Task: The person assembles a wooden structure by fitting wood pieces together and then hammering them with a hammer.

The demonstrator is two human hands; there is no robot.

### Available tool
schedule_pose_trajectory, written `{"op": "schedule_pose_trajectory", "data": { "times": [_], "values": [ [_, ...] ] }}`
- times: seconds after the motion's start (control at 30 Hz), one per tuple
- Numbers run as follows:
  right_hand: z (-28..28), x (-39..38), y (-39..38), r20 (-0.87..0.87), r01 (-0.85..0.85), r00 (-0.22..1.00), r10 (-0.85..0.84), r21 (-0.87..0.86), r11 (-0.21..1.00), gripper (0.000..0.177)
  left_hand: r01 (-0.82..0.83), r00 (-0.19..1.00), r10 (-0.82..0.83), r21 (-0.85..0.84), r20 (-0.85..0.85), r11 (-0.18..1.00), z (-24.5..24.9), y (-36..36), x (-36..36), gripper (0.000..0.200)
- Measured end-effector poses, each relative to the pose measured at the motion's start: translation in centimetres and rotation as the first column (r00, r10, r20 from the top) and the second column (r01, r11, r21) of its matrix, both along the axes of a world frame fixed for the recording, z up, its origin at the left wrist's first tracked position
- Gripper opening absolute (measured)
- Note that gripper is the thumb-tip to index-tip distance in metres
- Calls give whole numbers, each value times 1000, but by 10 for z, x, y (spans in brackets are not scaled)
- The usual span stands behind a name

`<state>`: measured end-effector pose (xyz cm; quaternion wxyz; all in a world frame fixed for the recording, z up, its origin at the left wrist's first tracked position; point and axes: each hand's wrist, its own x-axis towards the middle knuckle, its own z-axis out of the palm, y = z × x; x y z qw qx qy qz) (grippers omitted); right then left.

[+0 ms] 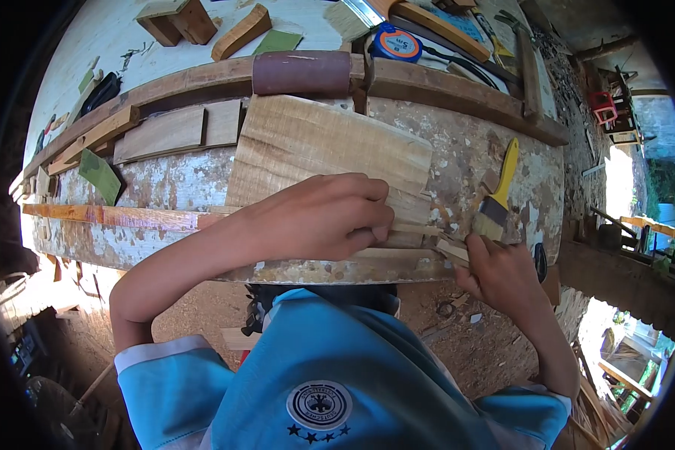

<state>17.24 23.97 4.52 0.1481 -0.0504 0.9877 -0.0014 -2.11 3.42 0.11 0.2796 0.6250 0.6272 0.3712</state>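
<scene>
My left hand (341,214) is closed above the bench's near edge, its fingers curled on a thin wooden strip (414,229) that shows to their right. My right hand (502,271) pinches a small pale piece of wood (453,252) close to the strip's right end. Under and beyond my left hand lies a broad flat wooden board (330,142). A yellow-handled paintbrush (507,172) rests just beyond my right hand, bristles toward me. The fingertips of my left hand are partly hidden.
A wooden rail (457,90) crosses the paint-spotted bench (180,180), with a brown sandpaper roll (301,73) on it. Beyond lie a tape measure (396,43), a wide brush (352,19) and a hammer (529,67). Green sandpaper (100,176) and a long wooden strip (120,216) lie left.
</scene>
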Motion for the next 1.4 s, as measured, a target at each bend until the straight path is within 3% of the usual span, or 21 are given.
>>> {"op": "schedule_pose_trajectory", "data": {
  "times": [0.2,0.4,0.47,0.5,0.57,0.67,0.77,0.8,0.97,1.1,1.27,1.4],
  "values": [
    [-31,18,5,-134,61,986,-99,-257,964,34,15,999,-14,40,-31,999,0,-1,0,3],
    [-62,26,4,-96,162,966,-239,-492,855,41,19,1000,-19,36,-5,999,1,-2,2,4],
    [-64,26,0,-218,109,944,-249,-506,855,43,17,1000,-17,3,8,1000,4,-4,3,5],
    [-65,25,-4,-277,81,927,-253,-512,855,43,34,999,-34,43,-3,999,4,-3,2,5],
    [-62,21,-15,-223,181,894,-388,-614,769,44,63,998,-61,119,-23,991,4,-2,0,8],
    [-64,13,-19,-195,195,869,-455,-709,677,44,-39,992,62,-203,111,978,20,-7,0,24],
    [-79,18,-23,-238,179,832,-501,-740,648,45,-42,977,112,-351,182,935,30,-6,1,38],
    [-83,20,-23,-259,178,814,-521,-742,646,45,-17,987,69,-329,146,944,30,-5,0,38],
    [-86,17,-18,-462,-34,785,-412,-696,717,45,31,999,-27,-166,30,986,16,-4,-1,40],
    [-105,16,-12,-659,-190,686,-309,-572,798,43,10,999,-17,-176,-36,984,24,-6,4,37],
    [-88,6,-7,-686,-370,708,-166,-561,740,60,-115,941,72,-110,-332,987,39,-18,17,37],
    [-70,1,-6,-694,-414,716,-75,-509,755,64,-58,925,6,-126,-381,990,46,-21,18,34]
  ]
}}
